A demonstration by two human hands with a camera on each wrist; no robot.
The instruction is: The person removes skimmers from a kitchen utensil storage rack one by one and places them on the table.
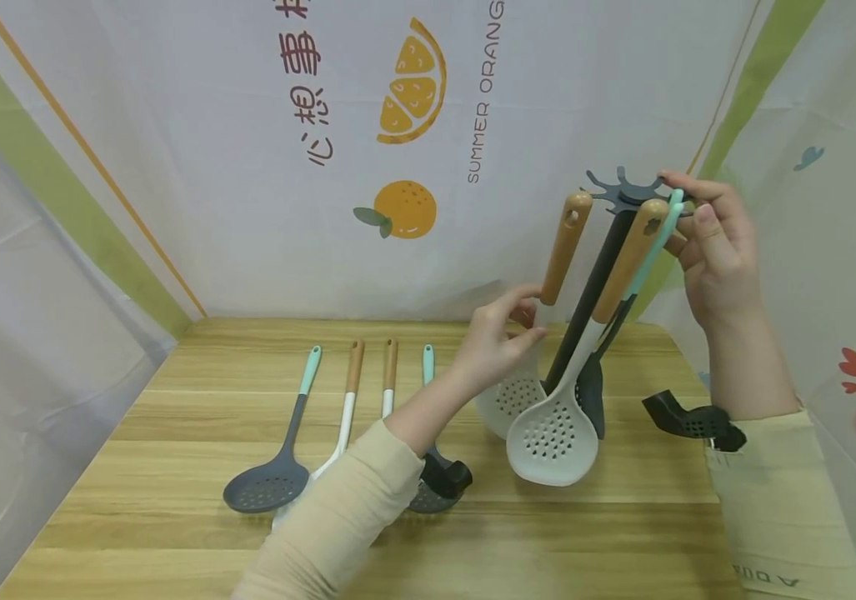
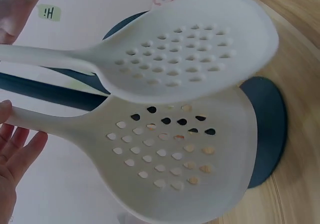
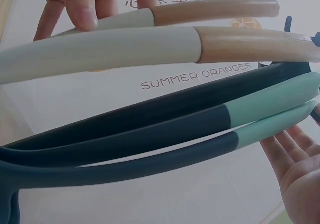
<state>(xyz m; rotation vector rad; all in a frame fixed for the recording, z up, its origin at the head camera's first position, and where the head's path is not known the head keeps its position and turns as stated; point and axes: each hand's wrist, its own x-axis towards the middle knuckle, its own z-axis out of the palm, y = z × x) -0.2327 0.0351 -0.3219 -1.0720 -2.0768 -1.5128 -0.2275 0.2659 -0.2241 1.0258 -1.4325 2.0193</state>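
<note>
My left hand pinches the white neck of a wooden-handled slotted skimmer, whose perforated head hangs partly behind another one. At the top of a dark utensil stand, my right hand holds the hooked crown between fingers and thumb. From the near side of the stand hangs a white slotted ladle with a wooden handle. Two mint-ended dark utensils hang beside my right fingers. The stand's round dark base shows beyond the white heads; its contact with the table is hidden.
On the wooden table to the left lie several more utensils, including a dark slotted skimmer and a mint-handled one. My left forearm covers parts of them. A printed cloth rises behind the table.
</note>
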